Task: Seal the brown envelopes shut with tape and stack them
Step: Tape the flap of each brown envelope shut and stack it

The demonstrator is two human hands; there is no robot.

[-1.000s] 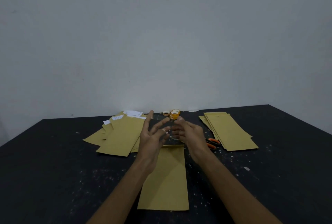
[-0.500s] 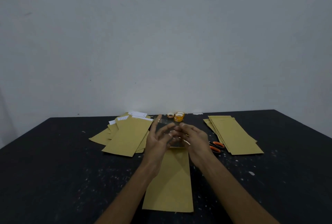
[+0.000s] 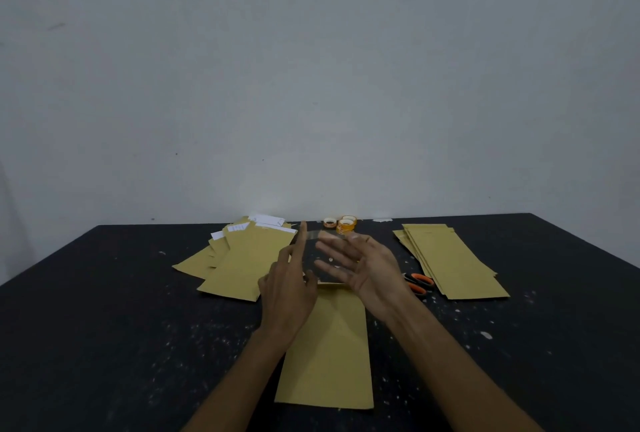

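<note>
Head view shows you 1 brown envelope flat on the dark worktop, long axis running straight away from you, far short end toward the wall. Both hands hover over that far end. Your left hand shows its back with the index finger upright; you cannot tell how the other fingers lie. Your right hand is spread wide, palm facing left, gripping nothing. A clear tape strip spans from fingertip to fingertip.

Half a second ago your hands overlapped there; now they have drawn apart, and the envelope has not moved.

Left of the envelope lies a loose envelope pile, right of it a neat stack. Scissors sit near its far right corner, tape rolls beyond its far end.
</note>
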